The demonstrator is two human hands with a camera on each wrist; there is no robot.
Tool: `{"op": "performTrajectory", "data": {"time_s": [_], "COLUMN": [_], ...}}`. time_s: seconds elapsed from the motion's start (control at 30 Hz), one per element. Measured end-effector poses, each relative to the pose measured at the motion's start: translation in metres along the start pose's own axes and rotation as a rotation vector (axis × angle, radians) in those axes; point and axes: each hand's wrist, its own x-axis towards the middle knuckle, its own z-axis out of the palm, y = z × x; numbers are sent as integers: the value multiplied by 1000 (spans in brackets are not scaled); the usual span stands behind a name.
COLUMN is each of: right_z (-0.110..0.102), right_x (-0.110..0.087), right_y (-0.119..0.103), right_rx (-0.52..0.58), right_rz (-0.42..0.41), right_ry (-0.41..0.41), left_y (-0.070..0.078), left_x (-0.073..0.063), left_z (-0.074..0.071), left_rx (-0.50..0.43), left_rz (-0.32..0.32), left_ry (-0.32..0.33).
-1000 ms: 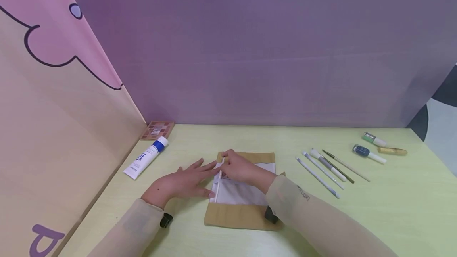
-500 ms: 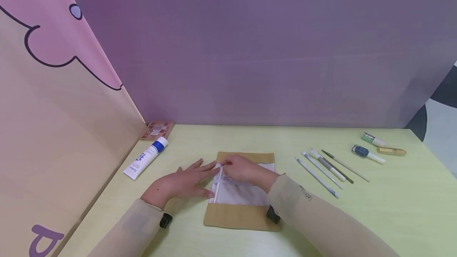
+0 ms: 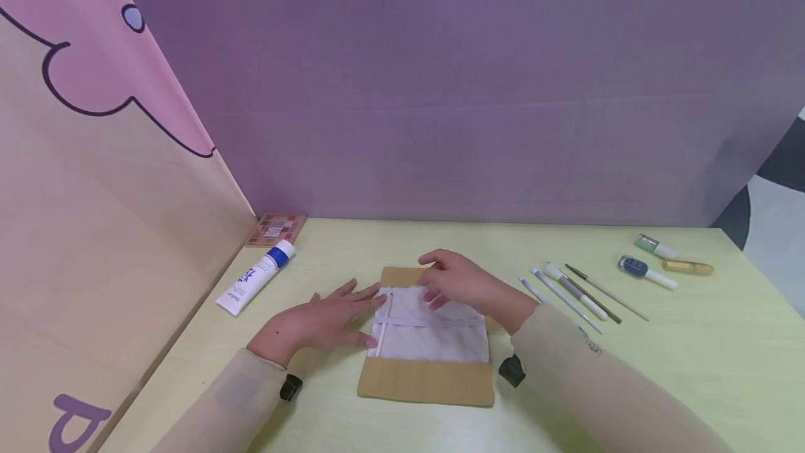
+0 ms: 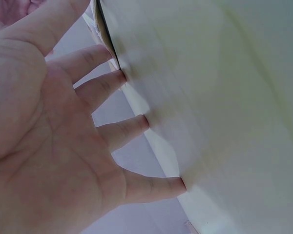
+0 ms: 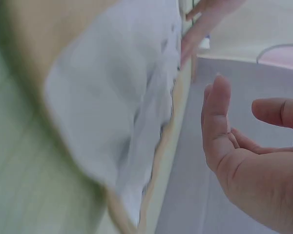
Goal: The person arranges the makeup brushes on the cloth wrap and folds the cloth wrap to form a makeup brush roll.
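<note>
A tan fabric wrap with a white inner panel lies flat in the head view, a pale strap crossing it. Along its left side a thin white stick sits lengthwise at the strap. My left hand rests with fingers spread, thumb and fingertips touching the wrap's left edge; the left wrist view shows those fingers straight. Over the panel's upper right my right hand hovers with loosely bent fingers, holding nothing; in the right wrist view its fingers are apart from the cloth.
Right of the wrap lie several slim brushes and sticks, with two small bottles and a short golden object beyond. A white tube with a blue band and a brown patterned box are at left, near the wall.
My right hand has let go of the white stick's upper end and moved right, lifting off the panel. The stick stays at the left side. My left hand has not moved.
</note>
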Motion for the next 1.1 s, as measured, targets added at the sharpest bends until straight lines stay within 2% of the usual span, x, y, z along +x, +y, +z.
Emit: {"op": "performTrajectory", "data": {"time_s": [0.33, 0.63, 0.93, 1.1], "right_z": [-61, -109, -141, -150], "right_x": [-25, -55, -77, -87], "right_y": [21, 51, 82, 93], "right_rx": [77, -38, -73, -172], "right_rz": [-37, -96, -43, -34], "right_ry": [0, 39, 69, 75], "left_y": [0, 1, -1, -1], "left_x": [-2, -3, -2, -2], "left_z": [0, -1, -1, -1], "left_rx": [-16, -16, -9, -4], "left_rz": [5, 8, 24, 32], "left_ry": [-7, -6, -4, 0]}}
